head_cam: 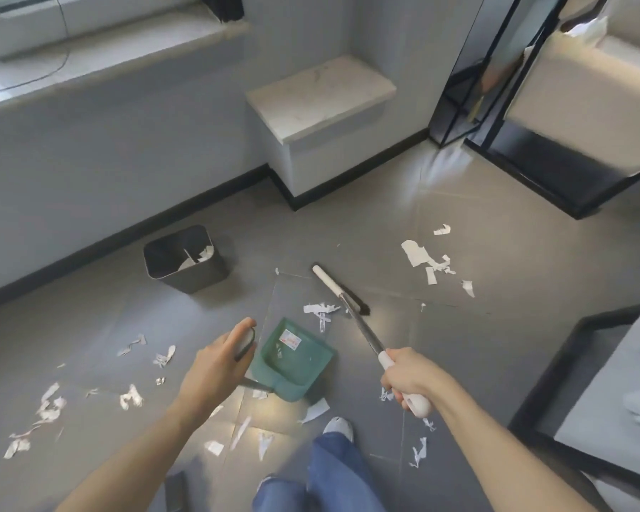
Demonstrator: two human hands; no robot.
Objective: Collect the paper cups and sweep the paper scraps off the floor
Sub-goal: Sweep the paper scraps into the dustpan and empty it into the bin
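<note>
- Broom point(351, 312): light and stiff, long axis running from the right hand point(407, 382) up-left to its head on the floor; fingers clamped round the white grip.
- Dustpan point(294, 358): rigid plastic, mouth facing the broom; left hand point(218, 364) curls on its handle.
- Paper scraps point(422, 256): flimsy, scattered about the floor.

Grey tiled floor point(496, 349). Bearing: paper scraps point(420, 253), scattered widely; green dustpan point(292, 364), centre; dark bin point(185, 258), centre left.
</note>
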